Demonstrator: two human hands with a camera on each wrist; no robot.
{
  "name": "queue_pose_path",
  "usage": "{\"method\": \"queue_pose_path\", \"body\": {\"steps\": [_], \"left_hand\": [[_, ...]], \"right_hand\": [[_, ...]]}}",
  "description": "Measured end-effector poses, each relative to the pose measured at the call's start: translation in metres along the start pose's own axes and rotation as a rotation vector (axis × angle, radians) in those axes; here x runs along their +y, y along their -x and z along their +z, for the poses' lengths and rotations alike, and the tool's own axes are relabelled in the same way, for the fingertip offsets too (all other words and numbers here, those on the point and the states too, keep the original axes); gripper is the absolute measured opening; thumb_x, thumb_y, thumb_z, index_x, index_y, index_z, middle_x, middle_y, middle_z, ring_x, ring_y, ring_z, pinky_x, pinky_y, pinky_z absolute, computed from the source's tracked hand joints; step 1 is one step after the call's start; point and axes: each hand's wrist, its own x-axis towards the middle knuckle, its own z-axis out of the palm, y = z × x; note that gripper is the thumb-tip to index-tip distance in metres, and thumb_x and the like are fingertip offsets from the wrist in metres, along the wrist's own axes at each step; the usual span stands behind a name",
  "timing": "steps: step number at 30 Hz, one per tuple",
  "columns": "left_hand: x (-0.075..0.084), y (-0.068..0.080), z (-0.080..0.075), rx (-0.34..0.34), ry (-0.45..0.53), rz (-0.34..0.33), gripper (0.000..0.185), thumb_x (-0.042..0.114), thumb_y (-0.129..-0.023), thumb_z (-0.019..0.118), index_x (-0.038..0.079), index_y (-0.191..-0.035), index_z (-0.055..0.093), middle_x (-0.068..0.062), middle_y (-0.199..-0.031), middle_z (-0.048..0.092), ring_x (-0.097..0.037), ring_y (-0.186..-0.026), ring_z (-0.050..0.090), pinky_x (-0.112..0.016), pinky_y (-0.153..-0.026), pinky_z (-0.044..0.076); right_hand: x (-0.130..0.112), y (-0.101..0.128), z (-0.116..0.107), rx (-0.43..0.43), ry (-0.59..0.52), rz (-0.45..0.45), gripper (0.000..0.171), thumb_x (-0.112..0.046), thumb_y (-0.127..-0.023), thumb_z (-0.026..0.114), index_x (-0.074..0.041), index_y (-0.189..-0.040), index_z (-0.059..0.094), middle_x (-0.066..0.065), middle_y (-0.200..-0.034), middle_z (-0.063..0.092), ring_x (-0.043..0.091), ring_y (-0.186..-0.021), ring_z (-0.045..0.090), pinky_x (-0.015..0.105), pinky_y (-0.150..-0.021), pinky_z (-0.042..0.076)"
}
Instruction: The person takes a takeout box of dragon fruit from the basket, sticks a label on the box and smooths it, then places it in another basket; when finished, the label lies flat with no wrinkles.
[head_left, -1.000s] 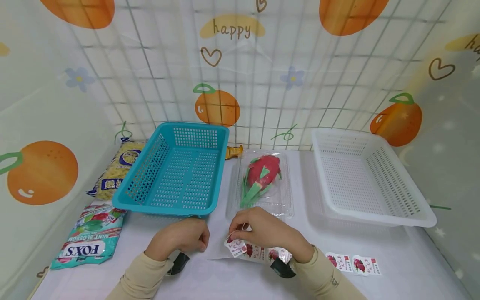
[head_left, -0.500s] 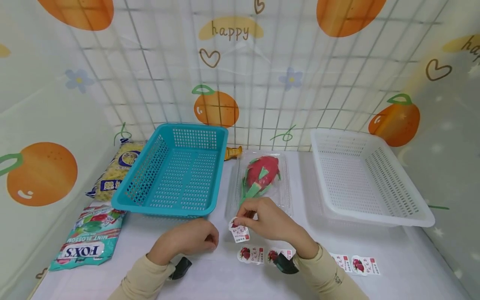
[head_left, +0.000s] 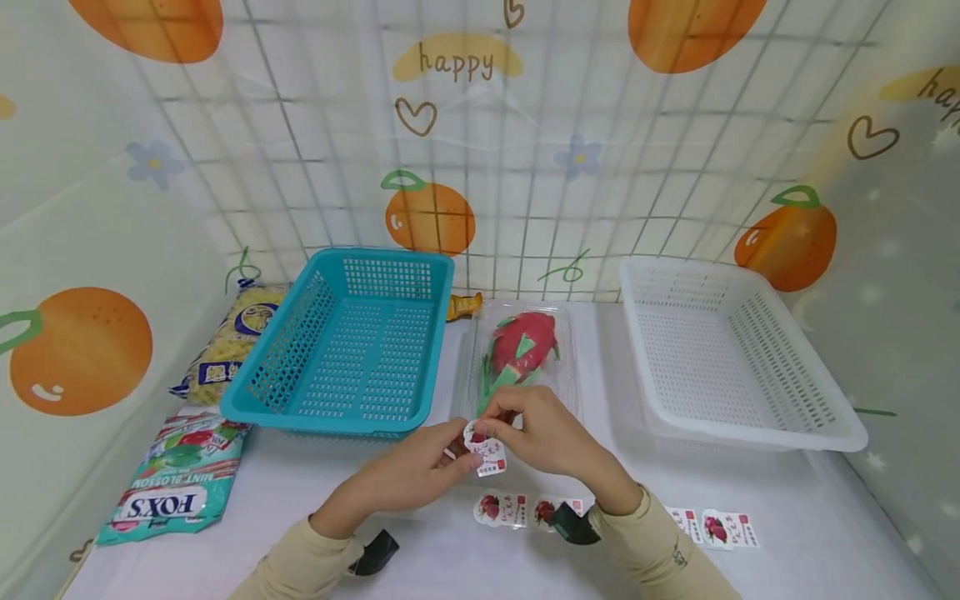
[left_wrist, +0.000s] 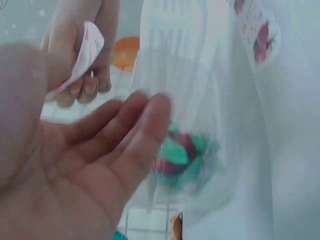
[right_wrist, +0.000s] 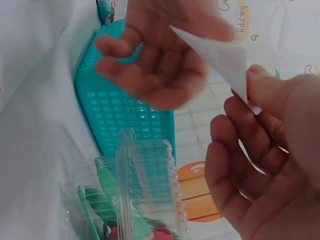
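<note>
My right hand pinches a small white label by its upper edge, between thumb and forefinger. The label is printed with dragon fruit and red marks; in the right wrist view its blank back shows, bent at a corner. My left hand has come up close on the label's left side. Its thumb overlaps the label's edge in the head view, while its fingers stay loosely extended in the left wrist view. Just beyond the hands, a dragon fruit lies in a clear plastic clamshell box.
Several more labels lie on the table, partly behind the right wrist. A teal basket stands left, a white basket right. At far left are a FOX'S candy bag and a yellow-and-blue packet. An orange-brown wrapper shows behind.
My right hand has lifted the label off its backing area toward the box. My left hand has moved right and up from the table to the label, its fingers uncurling.
</note>
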Motion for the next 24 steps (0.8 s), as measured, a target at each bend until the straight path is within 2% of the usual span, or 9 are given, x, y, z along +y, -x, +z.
{"method": "queue_pose_path", "body": {"steps": [3, 6, 12, 18, 21, 24], "left_hand": [[0.007, -0.004, 0.004, 0.094, 0.036, 0.007, 0.039, 0.046, -0.107, 0.048, 0.015, -0.129, 0.056, 0.003, -0.115, 0.067, -0.013, -0.105, 0.064, -0.028, -0.085, 0.055], [0.015, -0.009, 0.009, 0.191, 0.064, 0.03, 0.034, 0.041, -0.107, 0.05, 0.015, -0.129, 0.056, 0.003, -0.114, 0.066, -0.012, -0.101, 0.066, -0.028, -0.086, 0.056], [0.025, -0.015, 0.014, 0.33, 0.09, 0.052, 0.014, 0.019, -0.104, 0.059, 0.015, -0.118, 0.059, 0.005, -0.097, 0.064, -0.008, -0.082, 0.062, -0.024, -0.071, 0.054], [0.029, -0.019, 0.015, 0.404, 0.1, 0.068, 0.003, 0.012, -0.102, 0.06, 0.013, -0.104, 0.063, 0.003, -0.083, 0.06, -0.009, -0.072, 0.055, -0.023, -0.062, 0.051], [0.03, -0.022, 0.013, 0.415, 0.104, 0.063, 0.007, 0.01, -0.102, 0.06, 0.014, -0.096, 0.062, 0.004, -0.08, 0.06, -0.009, -0.07, 0.055, -0.022, -0.061, 0.051], [0.032, -0.026, 0.012, 0.413, 0.099, 0.065, 0.011, 0.011, -0.102, 0.06, 0.015, -0.092, 0.062, 0.004, -0.077, 0.06, -0.01, -0.068, 0.055, -0.023, -0.059, 0.05]], "right_hand": [[0.0, 0.0, -0.002, 0.013, -0.001, -0.006, 0.012, -0.02, -0.094, 0.075, -0.019, -0.082, 0.072, -0.011, -0.075, 0.066, 0.003, -0.07, 0.057, 0.022, -0.062, 0.051], [0.0, 0.0, -0.004, 0.029, 0.001, -0.012, 0.013, -0.018, -0.094, 0.074, -0.019, -0.082, 0.072, -0.01, -0.074, 0.066, 0.002, -0.069, 0.056, 0.023, -0.06, 0.05], [0.0, 0.001, -0.008, 0.069, 0.017, -0.009, 0.014, -0.021, -0.094, 0.075, -0.018, -0.08, 0.071, -0.009, -0.073, 0.067, 0.002, -0.07, 0.055, 0.021, -0.063, 0.051], [0.0, 0.001, -0.012, 0.096, 0.003, 0.012, 0.013, -0.02, -0.093, 0.076, -0.016, -0.081, 0.072, -0.008, -0.072, 0.066, 0.003, -0.069, 0.056, 0.022, -0.064, 0.053], [0.001, 0.001, -0.014, 0.119, 0.002, 0.014, 0.014, -0.02, -0.092, 0.077, -0.016, -0.079, 0.072, -0.008, -0.071, 0.066, 0.003, -0.068, 0.057, 0.024, -0.073, 0.054], [0.002, 0.001, -0.017, 0.139, 0.013, 0.022, 0.014, -0.019, -0.092, 0.077, -0.017, -0.078, 0.072, -0.009, -0.071, 0.066, 0.002, -0.068, 0.058, 0.024, -0.074, 0.055]]}}
